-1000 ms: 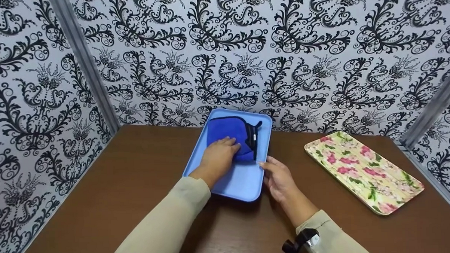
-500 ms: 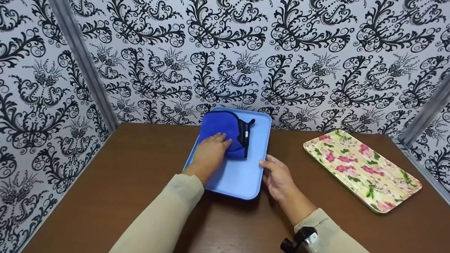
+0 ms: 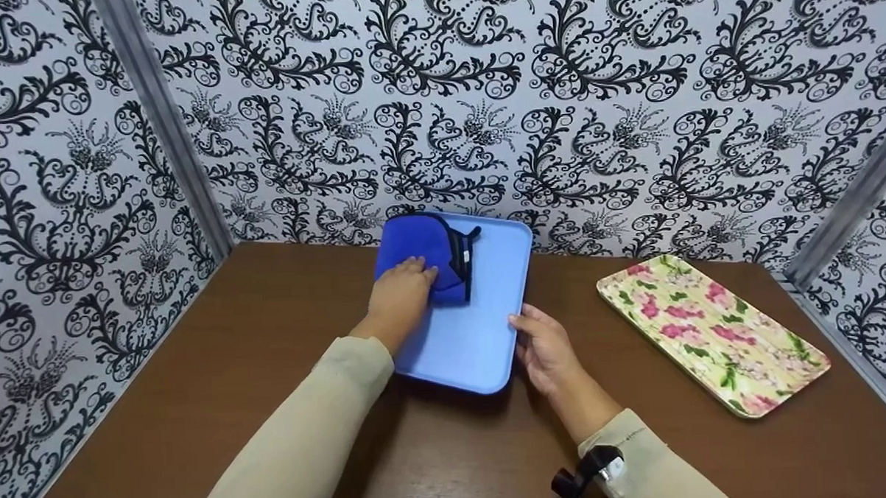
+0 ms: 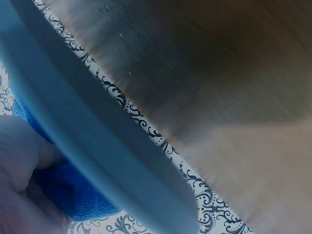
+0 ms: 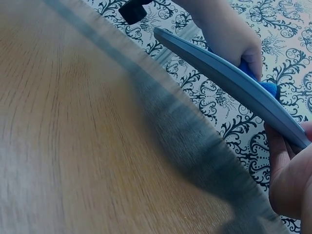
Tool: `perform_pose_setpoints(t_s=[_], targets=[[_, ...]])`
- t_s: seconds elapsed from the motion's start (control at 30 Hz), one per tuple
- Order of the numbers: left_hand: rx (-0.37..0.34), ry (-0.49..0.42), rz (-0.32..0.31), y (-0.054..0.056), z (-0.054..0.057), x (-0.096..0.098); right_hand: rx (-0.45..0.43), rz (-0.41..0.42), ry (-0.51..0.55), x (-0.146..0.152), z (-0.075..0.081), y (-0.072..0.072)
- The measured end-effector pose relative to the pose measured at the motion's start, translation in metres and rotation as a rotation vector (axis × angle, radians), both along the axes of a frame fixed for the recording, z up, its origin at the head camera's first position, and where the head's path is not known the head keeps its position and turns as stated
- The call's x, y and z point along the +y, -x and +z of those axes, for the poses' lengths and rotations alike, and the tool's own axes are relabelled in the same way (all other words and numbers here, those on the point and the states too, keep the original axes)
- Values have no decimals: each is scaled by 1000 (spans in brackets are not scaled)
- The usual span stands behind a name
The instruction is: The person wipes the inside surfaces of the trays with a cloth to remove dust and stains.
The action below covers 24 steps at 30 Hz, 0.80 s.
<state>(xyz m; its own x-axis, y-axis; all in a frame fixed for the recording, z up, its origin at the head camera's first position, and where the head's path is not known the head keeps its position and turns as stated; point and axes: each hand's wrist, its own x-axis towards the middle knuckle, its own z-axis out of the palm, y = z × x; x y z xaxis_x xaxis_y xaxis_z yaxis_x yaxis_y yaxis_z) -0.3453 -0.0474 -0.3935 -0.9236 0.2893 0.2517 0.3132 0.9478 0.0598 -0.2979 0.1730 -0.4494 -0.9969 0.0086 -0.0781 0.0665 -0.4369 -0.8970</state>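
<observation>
A folded blue cloth (image 3: 413, 243) with black trim, a white tag and a black loop lies over the upper left of a light-blue tray (image 3: 468, 344), reaching past its left edge. My left hand (image 3: 400, 298) grips the cloth from above; in the left wrist view the blue fabric (image 4: 78, 195) bunches by the thumb. At the tray's right edge, my right hand (image 3: 546, 352) holds it, thumb on top and fingers beneath. The right wrist view has the tray (image 5: 234, 83) tilted and raised off the table, with the right hand (image 5: 292, 180) at its end.
A floral tray (image 3: 715, 335) in cream, pink and green lies on the brown table (image 3: 198, 405) at the right. Patterned walls (image 3: 320, 120) stand close behind the table and along both sides. A black wrist strap (image 3: 587, 474) sits on the right sleeve.
The left hand has slid the blue cloth leftward and slightly up across the tray, so it now overhangs the left edge. The right hand has kept its hold, and the tray has barely moved.
</observation>
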Motion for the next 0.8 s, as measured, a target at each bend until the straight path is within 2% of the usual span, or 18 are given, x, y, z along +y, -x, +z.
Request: perform_pose_setpoints(t_s=[0.1, 0.2, 0.3, 0.37, 0.6, 0.8], targets=[[-39, -93, 24, 2, 0, 1, -5, -1, -19, 1, 1, -1], [-85, -263, 45, 2, 2, 3, -10, 1, -28, 1, 1, -1], [-101, -413, 68, -1, 6, 5, -11, 3, -25, 0, 2, 0], [-93, -470, 83, -3, 9, 7, -11, 3, -22, -1, 2, 1], [-4, -552, 104, -5, 9, 21, 19, 24, -25, -1, 0, 3], [-20, -569, 102, -2, 7, 34, 6, 35, -28, -2, -1, 3]])
